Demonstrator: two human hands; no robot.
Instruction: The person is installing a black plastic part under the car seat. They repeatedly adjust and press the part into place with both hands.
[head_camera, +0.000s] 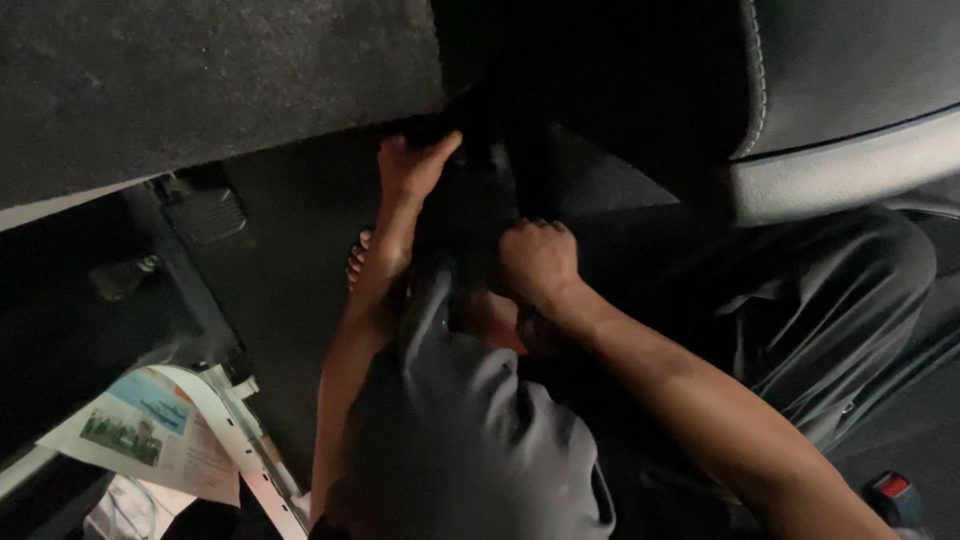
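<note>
I am looking into a dim car footwell. My left hand (415, 165) reaches up under a dark carpeted panel (200, 80), its fingers curled over the edge of a black object (480, 190) whose shape is lost in shadow. Lower and to the right, my right hand (537, 262) is closed in a fist on the same black object. My grey-trousered knee (450, 420) lies below both hands. The toes of a bare foot (358, 262) show beside my left forearm.
A dark leather seat with pale stitching (850, 120) fills the upper right. A black pedal (205, 212) sits at the left. A folded newspaper (140, 425) and a white sill strip (250, 460) lie at the lower left. A red belt buckle (893, 490) is at the lower right.
</note>
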